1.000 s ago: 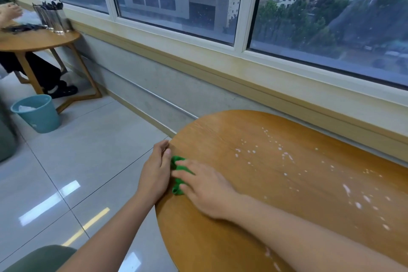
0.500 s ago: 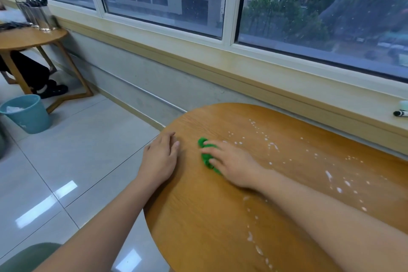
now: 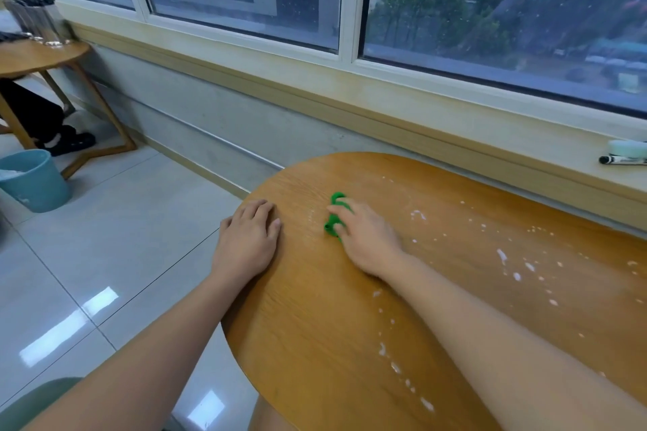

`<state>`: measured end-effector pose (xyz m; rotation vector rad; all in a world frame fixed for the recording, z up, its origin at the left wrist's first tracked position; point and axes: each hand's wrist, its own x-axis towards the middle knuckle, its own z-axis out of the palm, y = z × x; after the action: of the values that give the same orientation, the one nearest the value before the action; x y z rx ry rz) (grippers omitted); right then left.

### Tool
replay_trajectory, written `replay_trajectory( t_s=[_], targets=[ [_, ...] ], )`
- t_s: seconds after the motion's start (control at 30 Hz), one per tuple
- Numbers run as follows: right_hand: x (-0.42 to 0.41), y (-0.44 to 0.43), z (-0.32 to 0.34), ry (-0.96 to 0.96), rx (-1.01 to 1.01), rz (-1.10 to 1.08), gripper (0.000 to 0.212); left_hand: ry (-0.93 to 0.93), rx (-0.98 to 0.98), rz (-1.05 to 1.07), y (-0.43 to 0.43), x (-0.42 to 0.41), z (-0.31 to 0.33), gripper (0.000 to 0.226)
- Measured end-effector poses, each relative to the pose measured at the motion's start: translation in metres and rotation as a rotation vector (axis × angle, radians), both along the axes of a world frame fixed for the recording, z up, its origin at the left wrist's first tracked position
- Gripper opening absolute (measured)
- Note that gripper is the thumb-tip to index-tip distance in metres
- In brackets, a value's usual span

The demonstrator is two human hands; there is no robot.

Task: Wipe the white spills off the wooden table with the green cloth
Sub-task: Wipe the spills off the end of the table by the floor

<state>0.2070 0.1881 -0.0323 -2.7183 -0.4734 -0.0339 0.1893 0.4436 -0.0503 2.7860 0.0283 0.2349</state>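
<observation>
From the head view, the right hand (image 3: 367,238) has slid the green cloth (image 3: 335,217) away from the table's (image 3: 315,343) rounded end toward the middle, its fingers (image 3: 338,211) pressing flat over the bunched cloth rather than closed round it. The left hand (image 3: 247,241), which a moment ago touched the cloth, now rests apart, open and palm down at the edge. The white spills (image 3: 504,255) lie beyond, mostly unwiped, so the sweep is only beginning

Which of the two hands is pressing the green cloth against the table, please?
The right hand presses the green cloth; the left hand lies flat and empty at the wooden table edge.
</observation>
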Motion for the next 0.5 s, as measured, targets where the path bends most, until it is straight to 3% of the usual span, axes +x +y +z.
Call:
replay_trajectory(
  t_s=[0.3, 0.5],
  targets=[
    [-0.157, 0.040, -0.006, -0.038, 0.025, 0.480, 0.044, 0.008, 0.011, 0.020, 0.000, -0.002, 0.000, 0.057],
    [-0.156, 0.002, 0.000, 0.010, 0.028, 0.490, 0.043, 0.005, 0.004, -0.016, 0.001, -0.004, 0.003, 0.054]
  ],
)
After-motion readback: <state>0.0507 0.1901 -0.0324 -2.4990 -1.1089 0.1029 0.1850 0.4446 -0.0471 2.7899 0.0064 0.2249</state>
